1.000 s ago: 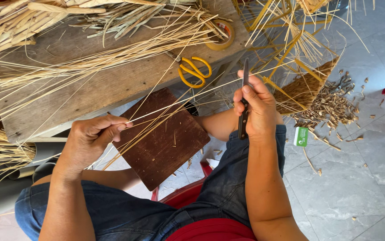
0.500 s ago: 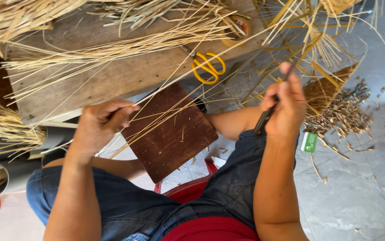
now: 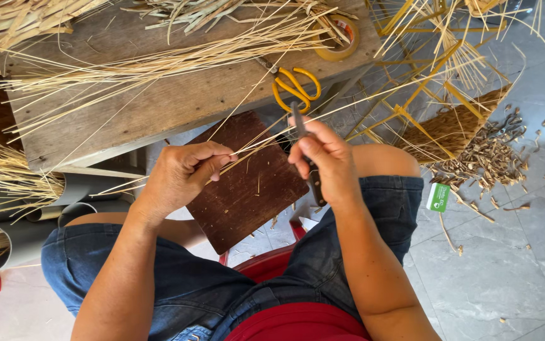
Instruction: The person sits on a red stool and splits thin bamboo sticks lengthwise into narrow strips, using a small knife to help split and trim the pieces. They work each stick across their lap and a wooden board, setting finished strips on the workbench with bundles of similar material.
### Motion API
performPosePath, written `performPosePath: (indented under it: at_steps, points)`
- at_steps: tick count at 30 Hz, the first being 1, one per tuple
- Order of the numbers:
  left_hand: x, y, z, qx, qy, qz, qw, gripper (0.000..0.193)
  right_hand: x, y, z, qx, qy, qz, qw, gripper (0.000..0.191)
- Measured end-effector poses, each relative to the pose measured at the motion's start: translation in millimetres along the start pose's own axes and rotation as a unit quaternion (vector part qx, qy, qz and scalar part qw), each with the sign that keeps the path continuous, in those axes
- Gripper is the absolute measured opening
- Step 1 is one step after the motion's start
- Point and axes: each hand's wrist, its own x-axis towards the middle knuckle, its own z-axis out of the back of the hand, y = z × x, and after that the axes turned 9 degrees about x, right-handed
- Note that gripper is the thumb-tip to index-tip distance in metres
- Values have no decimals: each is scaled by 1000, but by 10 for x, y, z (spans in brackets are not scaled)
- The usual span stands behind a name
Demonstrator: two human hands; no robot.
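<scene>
Above one dark wooden board (image 3: 244,189) on the lap, the left hand (image 3: 184,173) pinched one thin straw strip (image 3: 257,146) — the right hand (image 3: 324,161) gripped one knife (image 3: 307,158) closed-fisted; one pair of yellow scissors (image 3: 294,88) lay beyond, on the surface (image 3: 171,101).

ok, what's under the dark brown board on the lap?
The dark brown board rests on the denim-clad left thigh; tiled floor and a red seat edge show past its lower corner. What else supports it is covered.

straw strips (image 3: 159,63) crowding the bench (image 3: 178,107)
</scene>
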Motion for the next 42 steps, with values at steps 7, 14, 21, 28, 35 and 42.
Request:
performPosePath:
  at_steps: [7,14,21,28,35,42]
  points:
    - [-76,166,140,4,-26,-27,999,22,18,228,359,56,-90,51,993,38]
    - [-146,310,247,-7,-22,-5,1000,26,-15,370,758,90,-131,95,983,38]
    - [-200,434,391,-45,-32,-7,998,28,-62,466,1083,115,-170,133,970,37]
    - [-224,446,520,18,-82,2,996,17,-72,591,1166,151,-190,217,945,39]
    - [-26,224,165,22,-51,-44,997,14,-90,210,204,-12,-12,62,998,54]
    - [10,-30,57,12,-12,-53,998,12,-47,-86,-257,-73,48,-13,996,38]
